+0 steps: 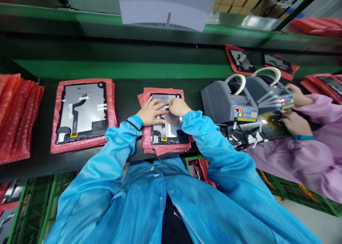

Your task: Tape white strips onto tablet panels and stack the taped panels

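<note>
Dark bench (125,94), black-framed silver tablet panel (172,124) on pink bubble wrap (167,149).

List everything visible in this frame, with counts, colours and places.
bench: 1, black, across the view
centre panel: 1, black and silver, on pink bubble wrap under the hands
left panel: 1, black and silver, on bubble wrap left of centre
back panels: 2, black, on red wrap at back right
bubble wrap stack: 1, pinkish red, far left
tape dispensers: 2, grey, right of the hands
crates: several, green, below the bench
paper sheet: 1, white, top of view
co-worker: 1, pink smock, at right
smock: 1, blue, on the person
left hand: 1, bare, flat on the centre panel
right hand: 1, bare, on the centre panel
</note>
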Demonstrator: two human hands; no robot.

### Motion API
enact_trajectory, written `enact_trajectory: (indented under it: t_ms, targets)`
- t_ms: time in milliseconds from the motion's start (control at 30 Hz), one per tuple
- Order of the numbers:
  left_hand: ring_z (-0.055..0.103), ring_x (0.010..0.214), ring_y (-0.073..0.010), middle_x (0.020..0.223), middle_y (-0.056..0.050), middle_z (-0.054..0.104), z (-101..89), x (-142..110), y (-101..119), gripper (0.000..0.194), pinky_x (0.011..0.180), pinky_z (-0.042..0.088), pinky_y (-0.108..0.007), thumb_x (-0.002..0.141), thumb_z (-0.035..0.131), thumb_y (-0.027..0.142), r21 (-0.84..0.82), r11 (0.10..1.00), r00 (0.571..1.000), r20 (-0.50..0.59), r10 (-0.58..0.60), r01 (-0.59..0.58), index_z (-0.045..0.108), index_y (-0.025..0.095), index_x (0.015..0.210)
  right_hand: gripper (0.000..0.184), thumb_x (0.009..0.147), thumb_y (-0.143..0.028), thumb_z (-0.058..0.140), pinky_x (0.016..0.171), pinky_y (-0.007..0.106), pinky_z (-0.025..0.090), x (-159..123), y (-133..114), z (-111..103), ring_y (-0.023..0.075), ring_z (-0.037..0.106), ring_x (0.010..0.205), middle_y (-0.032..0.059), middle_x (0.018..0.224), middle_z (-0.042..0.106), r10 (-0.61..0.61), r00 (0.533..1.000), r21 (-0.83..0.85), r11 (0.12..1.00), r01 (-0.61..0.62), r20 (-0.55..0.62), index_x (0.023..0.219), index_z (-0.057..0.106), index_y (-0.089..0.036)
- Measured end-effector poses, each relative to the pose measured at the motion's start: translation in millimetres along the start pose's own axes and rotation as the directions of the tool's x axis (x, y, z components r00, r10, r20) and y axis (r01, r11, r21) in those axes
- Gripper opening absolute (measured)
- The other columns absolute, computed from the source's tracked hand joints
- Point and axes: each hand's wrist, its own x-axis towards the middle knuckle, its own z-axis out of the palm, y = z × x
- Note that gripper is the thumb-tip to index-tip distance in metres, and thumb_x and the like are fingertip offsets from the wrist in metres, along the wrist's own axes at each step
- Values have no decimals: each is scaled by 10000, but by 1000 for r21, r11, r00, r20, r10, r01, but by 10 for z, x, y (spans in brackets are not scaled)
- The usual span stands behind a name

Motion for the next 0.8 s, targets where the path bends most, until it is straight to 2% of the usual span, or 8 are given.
enact_trajectory:
  t_ms: [100,300,433,500,600,700,767,800]
  targets:
    - [291,1372,-384,1529,-47,393,-7,2,3,582,1134,67,-694,857,501,637,6,1000,1000,11,-1,1,553,326,1346,315,865,-148,482,915,307,471,27,-9,5,291,620,1135,209,1166,674,7,1000,-9,1000,-7,8,1095,678,-59]
    - [294,1371,-384,1525,-55,399,-7,6,0,570,1131,76,-695,861,503,626,21,1000,1000,21,-6,6,556,327,1343,331,863,-385,600,878,290,494,59,12,-21,259,657,1042,180,1030,718,-17,1000,-40,999,17,9,999,713,-105]
    - [297,1366,-375,1516,-55,413,3,6,-17,563,1130,83,-690,864,504,618,24,1000,1000,9,-7,6,560,321,1339,471,764,-499,699,837,348,512,87,67,-86,293,665,1020,208,1036,702,146,989,-21,989,-147,-29,1009,707,-96]
    - [301,1361,-372,1515,-54,415,6,8,-28,563,1128,88,-689,865,498,621,31,1000,1000,12,-5,5,562,320,1336,451,728,-513,726,818,361,512,45,139,-116,298,674,980,196,943,712,218,975,6,976,-218,-45,925,720,-108]
    - [312,1352,-367,1514,-64,416,-4,12,-30,610,1132,99,-677,869,482,626,48,999,1000,16,-16,16,512,300,1383,357,743,-501,705,738,313,499,-212,389,-60,244,681,816,115,676,676,208,974,93,975,-200,-90,641,682,-159]
    - [329,1346,-357,1502,-99,430,-26,17,-9,705,1150,120,-645,881,459,617,66,997,999,19,-49,48,399,225,1464,479,819,-500,596,566,254,437,-715,850,199,153,588,564,36,469,544,132,975,339,938,-66,-177,461,572,-182]
    - [349,1337,-349,1489,-109,446,-44,30,14,702,1159,127,-630,891,446,603,92,994,998,20,-57,55,404,195,1460,510,795,-579,577,438,231,351,-1095,1206,438,107,465,416,-9,390,460,228,951,618,784,-53,-207,483,572,-176]
    - [360,1332,-346,1482,-105,456,-55,44,26,683,1161,125,-628,894,442,599,112,992,998,17,-53,51,429,196,1445,516,756,-627,592,388,220,301,-1264,1366,548,87,397,363,-34,368,421,326,920,754,655,-54,-218,509,567,-175]
